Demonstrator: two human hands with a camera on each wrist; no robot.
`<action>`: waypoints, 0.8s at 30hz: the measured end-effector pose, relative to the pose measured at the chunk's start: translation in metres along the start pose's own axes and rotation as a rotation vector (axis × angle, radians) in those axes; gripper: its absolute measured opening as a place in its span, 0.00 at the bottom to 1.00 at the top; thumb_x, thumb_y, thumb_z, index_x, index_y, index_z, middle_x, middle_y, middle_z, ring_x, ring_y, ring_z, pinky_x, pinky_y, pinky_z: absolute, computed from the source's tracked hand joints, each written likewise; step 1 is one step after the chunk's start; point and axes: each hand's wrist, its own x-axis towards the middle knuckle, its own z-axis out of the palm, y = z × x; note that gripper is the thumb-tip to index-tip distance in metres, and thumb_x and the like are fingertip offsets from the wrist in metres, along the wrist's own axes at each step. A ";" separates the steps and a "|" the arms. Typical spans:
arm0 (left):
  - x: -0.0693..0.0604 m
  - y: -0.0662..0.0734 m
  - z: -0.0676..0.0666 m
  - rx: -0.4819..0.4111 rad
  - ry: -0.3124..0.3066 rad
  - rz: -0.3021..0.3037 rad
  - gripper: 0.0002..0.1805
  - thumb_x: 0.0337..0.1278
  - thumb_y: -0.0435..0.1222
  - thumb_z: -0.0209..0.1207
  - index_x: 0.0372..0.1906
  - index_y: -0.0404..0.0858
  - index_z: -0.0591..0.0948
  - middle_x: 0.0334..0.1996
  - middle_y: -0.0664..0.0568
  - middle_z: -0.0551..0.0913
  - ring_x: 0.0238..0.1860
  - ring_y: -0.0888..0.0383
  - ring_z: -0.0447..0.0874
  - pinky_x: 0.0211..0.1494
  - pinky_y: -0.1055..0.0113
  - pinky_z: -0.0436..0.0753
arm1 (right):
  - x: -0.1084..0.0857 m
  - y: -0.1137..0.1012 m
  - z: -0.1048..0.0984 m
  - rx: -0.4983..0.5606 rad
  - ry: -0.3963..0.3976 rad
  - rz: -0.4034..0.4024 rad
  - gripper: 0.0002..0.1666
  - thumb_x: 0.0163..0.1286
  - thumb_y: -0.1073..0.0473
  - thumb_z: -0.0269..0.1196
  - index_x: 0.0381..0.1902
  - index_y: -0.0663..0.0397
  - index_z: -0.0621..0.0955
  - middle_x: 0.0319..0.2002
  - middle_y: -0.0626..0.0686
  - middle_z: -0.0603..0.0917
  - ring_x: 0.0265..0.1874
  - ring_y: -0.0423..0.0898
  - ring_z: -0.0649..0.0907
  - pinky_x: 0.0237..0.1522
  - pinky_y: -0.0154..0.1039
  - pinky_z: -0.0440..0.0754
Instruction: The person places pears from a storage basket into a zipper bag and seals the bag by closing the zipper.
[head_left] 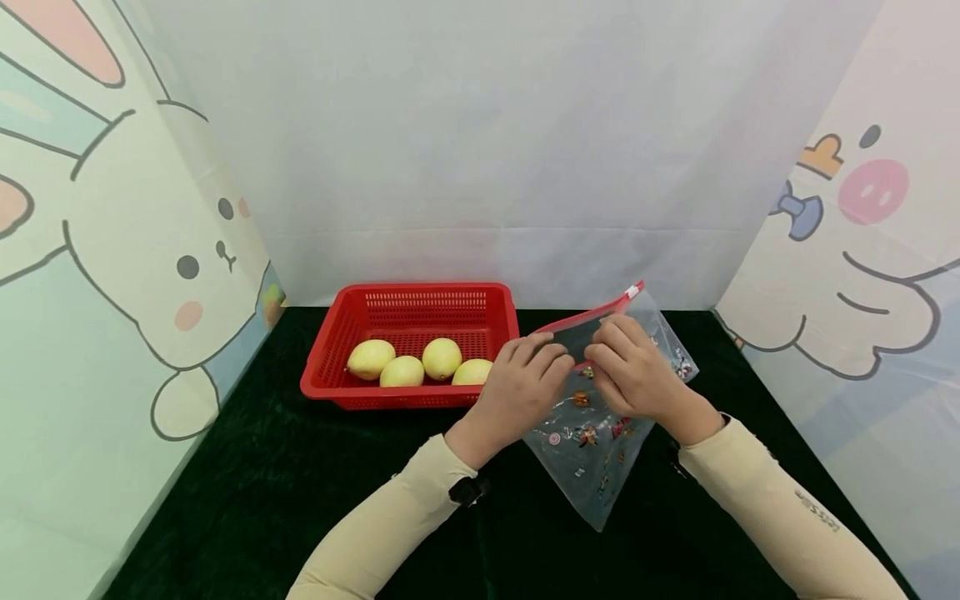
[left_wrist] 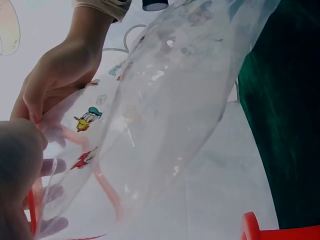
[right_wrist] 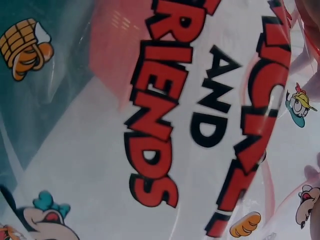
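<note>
A clear plastic slider bag (head_left: 558, 454) with a red zip strip and small cartoon prints hangs spread between the two hands, its mouth parted at the top. The left hand (head_left: 527, 383) grips the near edge of the mouth; in the left wrist view its fingers (left_wrist: 52, 195) show through the film. Close beside it, the right hand (head_left: 633, 367) pinches the same edge, its thumb and fingers together. Printed film (right_wrist: 215, 95) fills the right wrist view and hides most of that hand. Nothing shows inside the bag.
Left of the bag stands a red plastic basket (head_left: 315, 367), with several yellow lemons (head_left: 442, 358) along its near side. A dark green cloth (head_left: 247, 500) covers the table. White curtain (head_left: 487, 150) and cartoon-printed panels (head_left: 127, 250) enclose the back and sides.
</note>
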 end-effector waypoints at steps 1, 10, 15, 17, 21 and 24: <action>0.000 -0.001 0.000 -0.018 0.004 -0.004 0.14 0.57 0.40 0.69 0.42 0.41 0.77 0.42 0.52 0.82 0.54 0.51 0.79 0.57 0.62 0.78 | 0.001 0.000 0.001 0.002 0.015 -0.011 0.20 0.77 0.61 0.43 0.27 0.63 0.75 0.27 0.58 0.72 0.26 0.54 0.67 0.34 0.46 0.63; 0.012 -0.033 -0.023 -0.306 -0.065 -0.047 0.16 0.64 0.44 0.60 0.48 0.37 0.81 0.47 0.46 0.82 0.54 0.49 0.79 0.58 0.58 0.78 | 0.010 -0.002 -0.006 0.045 0.064 -0.070 0.20 0.77 0.62 0.42 0.24 0.61 0.72 0.24 0.56 0.67 0.24 0.52 0.64 0.32 0.44 0.59; 0.017 -0.053 -0.040 -0.348 -0.208 0.042 0.14 0.67 0.37 0.56 0.53 0.39 0.82 0.52 0.46 0.81 0.58 0.48 0.75 0.59 0.57 0.75 | 0.017 -0.003 -0.012 0.097 0.041 -0.148 0.22 0.78 0.61 0.41 0.23 0.59 0.72 0.23 0.55 0.66 0.23 0.51 0.62 0.33 0.44 0.59; 0.018 -0.057 -0.044 -0.357 -0.257 0.088 0.15 0.66 0.34 0.54 0.54 0.41 0.83 0.54 0.46 0.80 0.59 0.49 0.74 0.57 0.57 0.75 | 0.020 -0.004 -0.013 0.121 0.028 -0.180 0.22 0.78 0.61 0.41 0.23 0.58 0.71 0.23 0.55 0.66 0.24 0.51 0.63 0.34 0.44 0.60; 0.018 -0.064 -0.049 -0.355 -0.347 0.171 0.18 0.63 0.32 0.54 0.56 0.46 0.82 0.57 0.47 0.79 0.63 0.48 0.71 0.61 0.57 0.73 | 0.024 -0.009 -0.015 0.166 0.020 -0.234 0.21 0.77 0.60 0.41 0.23 0.56 0.71 0.23 0.54 0.66 0.24 0.50 0.65 0.35 0.45 0.63; 0.017 -0.067 -0.051 -0.358 -0.409 0.210 0.20 0.62 0.32 0.55 0.57 0.48 0.83 0.59 0.47 0.78 0.65 0.47 0.69 0.65 0.56 0.71 | 0.028 -0.012 -0.017 0.195 0.027 -0.271 0.21 0.77 0.61 0.40 0.23 0.55 0.71 0.23 0.54 0.65 0.24 0.50 0.64 0.35 0.46 0.64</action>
